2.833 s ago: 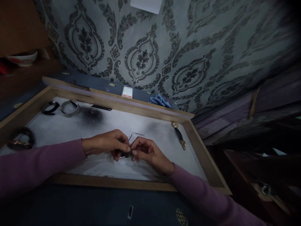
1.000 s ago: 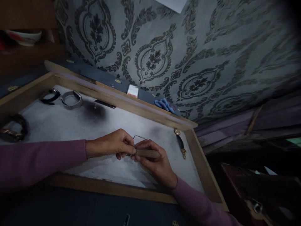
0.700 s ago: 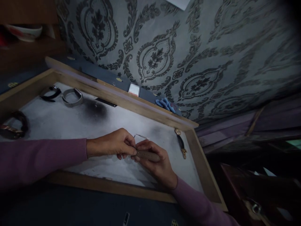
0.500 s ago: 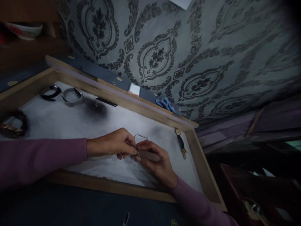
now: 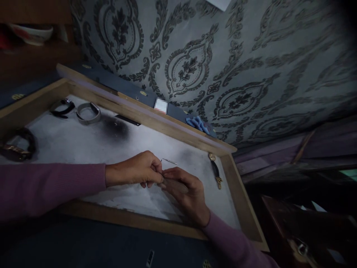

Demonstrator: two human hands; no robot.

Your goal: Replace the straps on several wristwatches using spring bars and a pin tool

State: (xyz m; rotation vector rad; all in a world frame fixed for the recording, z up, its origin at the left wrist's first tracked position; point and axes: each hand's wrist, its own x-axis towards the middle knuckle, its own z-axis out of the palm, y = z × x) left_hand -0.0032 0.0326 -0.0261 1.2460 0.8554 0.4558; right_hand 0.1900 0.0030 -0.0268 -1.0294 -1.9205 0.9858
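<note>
Over the white floor of a wooden tray (image 5: 134,224), both hands meet around a brownish-grey strap (image 5: 177,185). My left hand (image 5: 146,169) pinches the strap's left end between thumb and fingers. Wrapped round the rest of it is my right hand (image 5: 189,190), whose fingertips touch those of the left. A small part between the fingertips is too small to make out. Just beyond the hands lies a thin metal tool (image 5: 170,162). A watch with a black strap and gold parts (image 5: 215,169) rests to the right.
Several watches sit at the tray's left: a dark one (image 5: 18,147), a black-strapped one (image 5: 63,109) and a grey-banded one (image 5: 87,113). A black flat strip (image 5: 127,120) lies by the far wall. Beyond the rim are a blue cloth (image 5: 197,124) and patterned wallpaper.
The view has shifted slightly. The strap has tilted a little in my right hand, and less of it shows; both hands keep their hold.
</note>
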